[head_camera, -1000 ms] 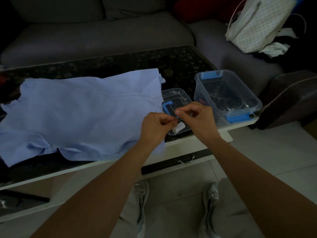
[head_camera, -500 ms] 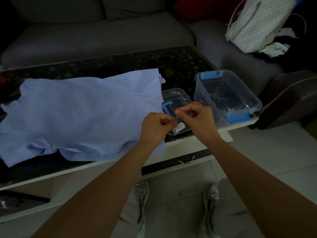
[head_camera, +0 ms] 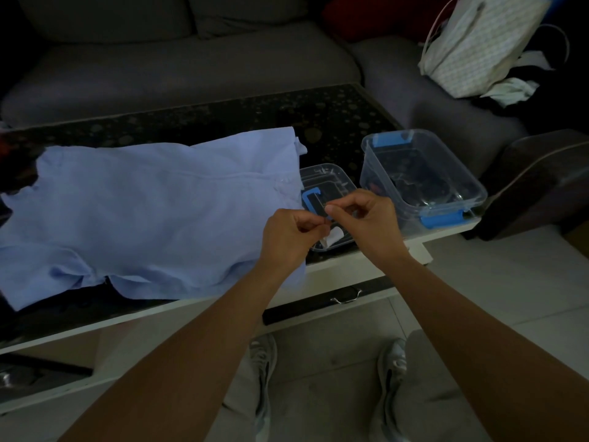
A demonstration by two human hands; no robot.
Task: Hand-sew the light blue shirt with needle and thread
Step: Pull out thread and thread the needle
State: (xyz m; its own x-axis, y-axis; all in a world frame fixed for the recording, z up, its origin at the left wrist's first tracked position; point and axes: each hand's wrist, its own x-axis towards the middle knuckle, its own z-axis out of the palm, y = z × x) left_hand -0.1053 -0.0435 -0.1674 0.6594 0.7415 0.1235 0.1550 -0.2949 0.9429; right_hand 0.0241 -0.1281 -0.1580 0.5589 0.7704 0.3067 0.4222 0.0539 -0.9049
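Light blue shirt (head_camera: 153,212) spread flat on dark table (head_camera: 334,122), left hand (head_camera: 288,237) and right hand (head_camera: 366,224) meeting at its right edge, fingertips pinching a barely visible thread (head_camera: 325,221), over a clear lid (head_camera: 331,183), plastic box (head_camera: 424,173) beside.

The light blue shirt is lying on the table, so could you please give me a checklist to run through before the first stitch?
1. Light blue shirt spread out on the table: ok.
2. Thread through the needle's eye: cannot tell, too small to see.
3. Left hand and right hand each in a fingertip pinch, close together above the lid: ok.
4. What each grip holds: cannot tell.
5. Clear box open, right of the lid: ok.
6. Light for fine work: not ok, the scene is dim.
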